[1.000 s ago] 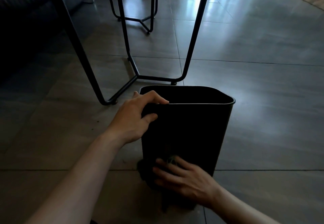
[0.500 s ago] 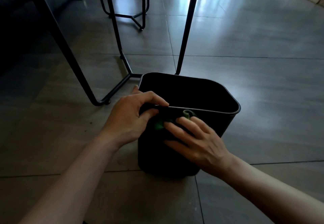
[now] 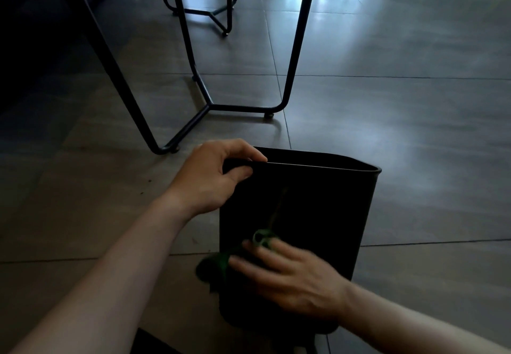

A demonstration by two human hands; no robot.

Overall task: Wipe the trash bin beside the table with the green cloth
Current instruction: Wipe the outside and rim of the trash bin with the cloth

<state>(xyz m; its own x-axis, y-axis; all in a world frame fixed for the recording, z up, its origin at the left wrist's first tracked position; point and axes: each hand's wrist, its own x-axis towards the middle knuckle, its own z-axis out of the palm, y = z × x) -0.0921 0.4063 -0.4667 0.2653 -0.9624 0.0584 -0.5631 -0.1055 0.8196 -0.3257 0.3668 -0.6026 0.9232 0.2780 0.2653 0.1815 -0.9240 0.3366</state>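
A black rectangular trash bin (image 3: pixel 318 204) stands on the tiled floor in front of me. My left hand (image 3: pixel 215 176) grips the near-left corner of its rim, fingers curled over the edge. My right hand (image 3: pixel 287 273) presses the green cloth (image 3: pixel 221 262) flat against the lower part of the bin's near wall. The cloth bunches out to the left of my fingers and most of it is hidden under the palm. The hand and cloth are motion-blurred.
Black metal table legs (image 3: pixel 199 82) with a floor bar rise just beyond the bin. A second metal frame (image 3: pixel 218 18) stands farther back. A dark sofa (image 3: pixel 30 21) fills the far left. Grey floor tiles (image 3: pixel 414 121) stretch to the right.
My right hand with the cloth rose from the bin's base to just under the rim, then slid back down the near wall. My left hand kept its hold on the rim.
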